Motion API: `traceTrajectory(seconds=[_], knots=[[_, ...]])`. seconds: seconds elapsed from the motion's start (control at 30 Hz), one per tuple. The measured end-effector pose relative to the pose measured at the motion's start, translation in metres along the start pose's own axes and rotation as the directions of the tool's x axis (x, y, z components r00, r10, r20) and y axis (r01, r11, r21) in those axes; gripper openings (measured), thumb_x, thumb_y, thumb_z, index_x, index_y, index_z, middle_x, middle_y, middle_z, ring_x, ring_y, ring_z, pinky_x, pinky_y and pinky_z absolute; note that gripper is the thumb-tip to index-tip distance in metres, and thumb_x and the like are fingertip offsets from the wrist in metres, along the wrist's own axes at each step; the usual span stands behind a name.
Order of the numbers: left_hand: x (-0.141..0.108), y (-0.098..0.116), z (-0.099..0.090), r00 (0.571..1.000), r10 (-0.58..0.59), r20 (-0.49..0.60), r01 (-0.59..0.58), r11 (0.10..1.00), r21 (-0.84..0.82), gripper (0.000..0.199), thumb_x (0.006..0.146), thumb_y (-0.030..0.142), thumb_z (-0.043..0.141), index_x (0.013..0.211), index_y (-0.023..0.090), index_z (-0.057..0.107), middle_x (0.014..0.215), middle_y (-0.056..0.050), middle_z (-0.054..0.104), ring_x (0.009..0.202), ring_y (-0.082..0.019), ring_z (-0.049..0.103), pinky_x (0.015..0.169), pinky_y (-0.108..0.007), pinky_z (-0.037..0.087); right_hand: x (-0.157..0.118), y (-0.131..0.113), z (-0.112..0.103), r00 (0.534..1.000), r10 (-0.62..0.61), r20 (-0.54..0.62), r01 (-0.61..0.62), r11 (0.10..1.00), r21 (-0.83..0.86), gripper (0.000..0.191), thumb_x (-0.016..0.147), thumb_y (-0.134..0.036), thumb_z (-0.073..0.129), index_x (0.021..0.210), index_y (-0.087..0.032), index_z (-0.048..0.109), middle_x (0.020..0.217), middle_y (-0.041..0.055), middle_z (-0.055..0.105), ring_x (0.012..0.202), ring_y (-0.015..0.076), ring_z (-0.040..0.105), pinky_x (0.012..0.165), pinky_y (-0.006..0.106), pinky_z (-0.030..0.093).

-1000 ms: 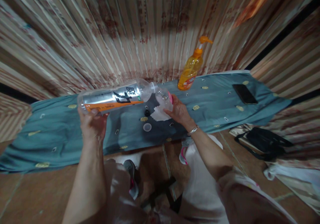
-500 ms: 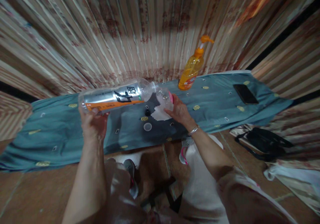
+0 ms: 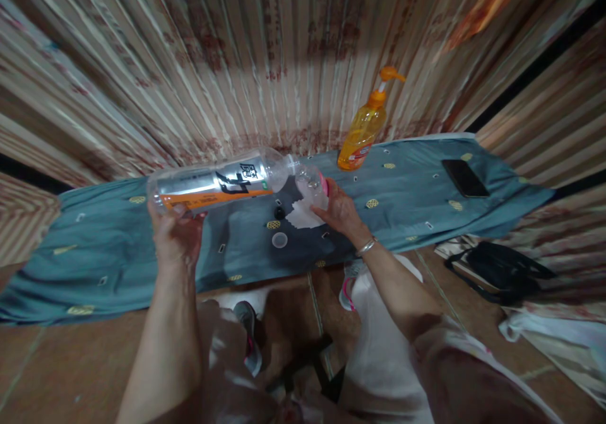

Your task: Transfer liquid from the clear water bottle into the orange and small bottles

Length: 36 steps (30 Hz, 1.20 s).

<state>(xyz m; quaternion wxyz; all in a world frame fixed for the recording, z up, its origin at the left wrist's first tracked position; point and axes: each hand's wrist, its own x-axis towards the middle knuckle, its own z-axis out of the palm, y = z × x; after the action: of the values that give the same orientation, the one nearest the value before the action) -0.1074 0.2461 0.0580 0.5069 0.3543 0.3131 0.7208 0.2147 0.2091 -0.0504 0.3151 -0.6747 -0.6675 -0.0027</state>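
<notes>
My left hand (image 3: 177,231) grips a large clear plastic bottle (image 3: 213,184) from below near its base. The bottle lies on its side in the air, with a silver and orange label, its neck pointing right. My right hand (image 3: 341,206) is closed round the pink end of a small clear plastic container (image 3: 310,178). The container's other end meets the large bottle's neck; whether they are joined I cannot tell. Below lie a white piece with a ragged edge (image 3: 303,214), a small black cap (image 3: 279,212) and a round translucent lid (image 3: 279,240).
A pump bottle of orange liquid (image 3: 362,137) stands at the back of the cloth-covered table (image 3: 246,253). To the right lies a black phone (image 3: 464,178). A black bag (image 3: 502,269) is beyond the table's front right edge. A striped curtain (image 3: 237,64) hangs behind.
</notes>
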Motion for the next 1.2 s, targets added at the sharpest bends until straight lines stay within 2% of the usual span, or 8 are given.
traceTrajectory(seconds=[0.23, 0.63, 0.73, 0.9, 1.2], knots=[[0.0008, -0.0007, -0.0009, 1.000, 0.015, 0.020, -0.015, 1.000, -0.002, 0.061, 0.046, 0.013, 0.074, 0.104, 0.028, 0.067, 0.083, 0.006, 0.069, 0.075, -0.015, 0.062, 0.055, -0.024, 0.045, -0.0003, 0.0019, 0.0008, 1.000, -0.015, -0.004, 0.015, 1.000, 0.000, 0.084, 0.089, -0.044, 0.077, 0.154, -0.008, 0.037, 0.145, 0.0313, 0.061, 0.126, 0.0398, 0.069, 0.109, 0.055, 0.055], [0.0010, -0.0018, -0.0038, 0.999, 0.019, 0.036, -0.019, 1.000, 0.004, 0.056, 0.047, 0.014, 0.076, 0.101, 0.028, 0.067, 0.085, 0.005, 0.069, 0.077, -0.016, 0.063, 0.055, -0.022, 0.046, -0.0003, 0.0003, -0.0017, 1.000, -0.015, 0.003, 0.015, 1.000, -0.003, 0.082, 0.089, -0.043, 0.078, 0.152, -0.008, 0.038, 0.140, 0.0286, 0.065, 0.123, 0.0388, 0.070, 0.106, 0.054, 0.057], [0.0011, -0.0019, -0.0042, 0.999, 0.021, 0.046, -0.021, 1.000, 0.001, 0.062, 0.047, 0.014, 0.076, 0.107, 0.028, 0.067, 0.086, 0.005, 0.069, 0.078, -0.016, 0.062, 0.057, -0.023, 0.046, -0.0005, -0.0005, -0.0026, 1.000, -0.016, 0.004, 0.016, 1.000, -0.005, 0.080, 0.090, -0.044, 0.077, 0.152, -0.010, 0.039, 0.137, 0.0261, 0.067, 0.122, 0.0372, 0.070, 0.106, 0.052, 0.057], [0.0010, -0.0006, -0.0034, 0.999, 0.008, 0.035, -0.009, 1.000, 0.008, 0.071, 0.047, 0.013, 0.075, 0.115, 0.031, 0.066, 0.086, 0.006, 0.068, 0.077, -0.016, 0.062, 0.058, -0.024, 0.046, -0.0001, -0.0007, -0.0026, 1.000, -0.008, 0.008, 0.008, 1.000, -0.004, 0.080, 0.090, -0.042, 0.078, 0.151, -0.009, 0.040, 0.137, 0.0271, 0.067, 0.123, 0.0368, 0.070, 0.108, 0.051, 0.056], [-0.0014, -0.0001, 0.0008, 0.999, 0.035, 0.022, -0.036, 0.999, 0.024, 0.069, 0.047, 0.015, 0.076, 0.114, 0.030, 0.067, 0.093, 0.003, 0.070, 0.079, -0.016, 0.061, 0.058, -0.022, 0.045, -0.0002, -0.0025, -0.0054, 1.000, -0.012, 0.018, 0.011, 1.000, 0.022, 0.082, 0.089, -0.039, 0.078, 0.154, -0.009, 0.038, 0.136, 0.0267, 0.068, 0.124, 0.0387, 0.069, 0.107, 0.054, 0.056]])
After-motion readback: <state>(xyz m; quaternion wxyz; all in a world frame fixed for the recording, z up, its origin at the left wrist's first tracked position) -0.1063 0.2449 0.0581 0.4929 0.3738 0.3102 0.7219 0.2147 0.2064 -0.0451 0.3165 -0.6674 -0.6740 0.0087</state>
